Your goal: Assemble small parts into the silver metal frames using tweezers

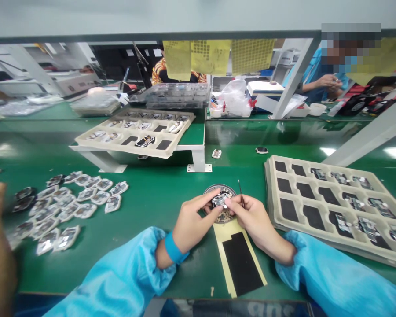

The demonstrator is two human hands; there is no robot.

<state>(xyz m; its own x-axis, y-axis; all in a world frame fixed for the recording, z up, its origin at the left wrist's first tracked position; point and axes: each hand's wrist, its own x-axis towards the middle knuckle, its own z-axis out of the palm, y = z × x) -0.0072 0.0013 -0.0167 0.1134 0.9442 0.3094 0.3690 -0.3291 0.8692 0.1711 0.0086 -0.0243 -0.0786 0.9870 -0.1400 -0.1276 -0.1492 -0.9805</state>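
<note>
My left hand (192, 220) and my right hand (252, 215) meet over a round metal fixture (218, 190) on the green bench. Between their fingertips they pinch a small silver and black part (219, 200). A thin pair of tweezers (241, 193) sticks up from my right hand, tucked between its fingers. Both arms wear light blue sleeves, and a blue band circles my left wrist. Just below the hands lies a yellow sheet with a black rectangle (240, 264).
A beige tray (336, 204) with parts in some pockets lies at the right. Several bagged parts (64, 204) are spread at the left. Another tray (135, 132) sits on a raised white stand behind. Other people work beyond the frame at the back.
</note>
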